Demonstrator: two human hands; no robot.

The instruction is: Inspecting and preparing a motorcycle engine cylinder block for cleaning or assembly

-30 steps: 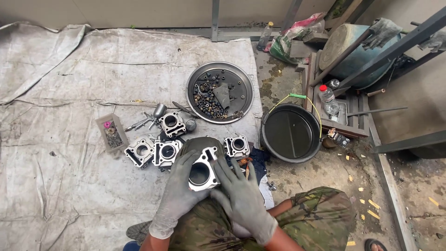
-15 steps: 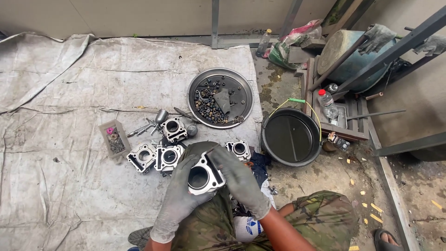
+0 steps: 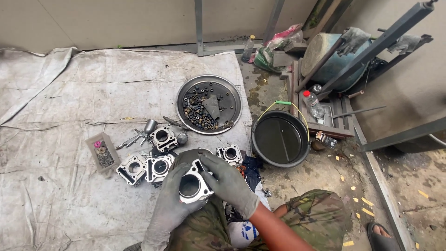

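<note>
**Cylinder block held in both gloved hands, bore up**

You grip one engine cylinder block (image 3: 194, 185) over your lap, bore facing you, likely so you can look into it. Left hand (image 3: 171, 204) cups it from below, fingers wrapped round; right hand (image 3: 227, 183) clamps across its top edge. Just beyond your fingertips: four more cylinder blocks (image 3: 159, 167) on the tarp (image 3: 69, 93). Farther out: one round tray (image 3: 209, 104) of small parts, one black oil pan (image 3: 280, 138).

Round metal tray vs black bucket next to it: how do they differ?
The round metal tray is shallow and lies on the grey tarp; the black bucket is deep and stands on bare concrete. The tray holds small parts and a grey rag; the bucket shows only dark contents. The bucket has a wire handle with a green grip; the tray has none. Both are round and dark.
</note>
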